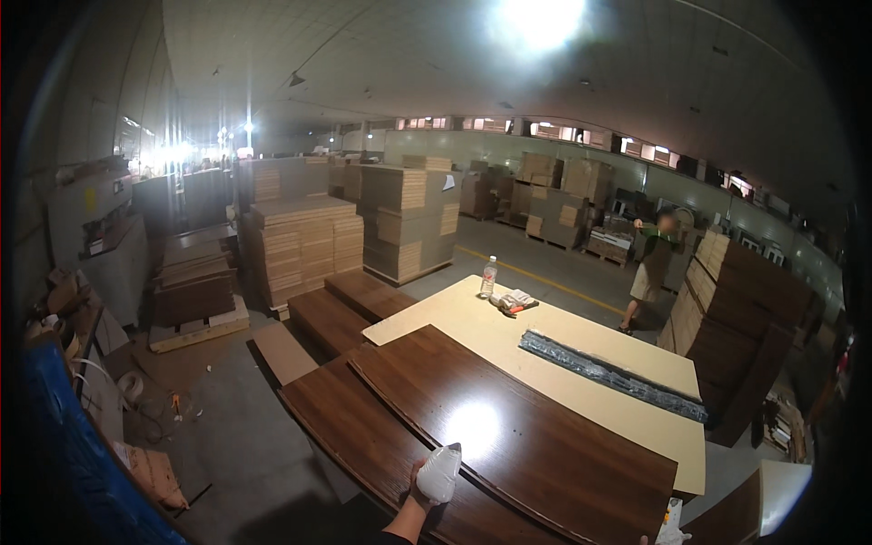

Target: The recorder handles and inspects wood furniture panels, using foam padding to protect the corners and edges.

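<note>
Two dark brown, glossy wooden panels lie overlapping across the near part of the table, the upper panel (545, 413) stepped back over the lower panel (331, 395). My left hand (420, 483) is closed around a white, rounded, pointed bundle (441, 474), which sits over the seam between the panels. What the bundle is made of cannot be made out. At the lower edge, only a fingertip of my right hand (644, 540) shows by the panel's near right corner. Beside it is a white object with an orange-yellow spot (672, 525); whether my right hand touches it is unclear.
Beyond the panels, the pale board (427, 309) bears a plastic bottle (489, 275), a bunched cloth with an orange-red tool (515, 303), and long plastic-wrapped strips (613, 374). Panel stacks (304, 250) stand left and far. Another person (652, 263) stands beside a tall stack (727, 309) at right.
</note>
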The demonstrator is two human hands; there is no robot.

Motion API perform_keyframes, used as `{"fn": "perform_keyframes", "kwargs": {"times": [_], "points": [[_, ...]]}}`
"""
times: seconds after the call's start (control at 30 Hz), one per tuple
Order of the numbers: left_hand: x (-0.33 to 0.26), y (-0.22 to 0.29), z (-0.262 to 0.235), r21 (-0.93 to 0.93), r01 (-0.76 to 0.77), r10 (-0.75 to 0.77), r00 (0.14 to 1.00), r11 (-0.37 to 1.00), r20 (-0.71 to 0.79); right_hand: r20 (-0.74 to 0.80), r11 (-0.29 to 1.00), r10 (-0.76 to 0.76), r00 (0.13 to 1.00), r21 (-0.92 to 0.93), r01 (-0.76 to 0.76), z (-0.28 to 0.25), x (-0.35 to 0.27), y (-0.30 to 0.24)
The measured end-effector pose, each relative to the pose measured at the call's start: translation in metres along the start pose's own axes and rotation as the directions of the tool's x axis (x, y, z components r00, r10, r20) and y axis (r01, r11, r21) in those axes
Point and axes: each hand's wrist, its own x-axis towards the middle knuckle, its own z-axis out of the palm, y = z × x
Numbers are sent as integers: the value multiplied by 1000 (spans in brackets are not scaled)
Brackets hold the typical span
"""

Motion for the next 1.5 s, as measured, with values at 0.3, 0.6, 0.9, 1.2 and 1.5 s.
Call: {"fn": "perform_keyframes", "kwargs": {"times": [0.3, 0.6, 0.9, 1.2, 1.5], "points": [[19, 2, 0, 110, -28, 43, 990, 993, -133, 130, 978, 192, 973, 54, -201, 48, 31, 36], [52, -3, 2, 183, -3, 23, 994, 983, -108, 101, 962, -19, 995, 274, -9, 40, 52, 24], [104, -18, 21, 300, -47, 77, 993, 953, -89, 220, 966, 11, 975, 248, -67, 21, 108, 4], [48, -22, -8, 60, -187, 184, 982, 980, 50, 230, 967, 9, 973, 246, -67, 25, 120, -2], [-18, -18, -18, 114, -68, 80, 991, 991, -104, 856, 456, -440, 270, 472, -755, 48, -4, -151]]}}
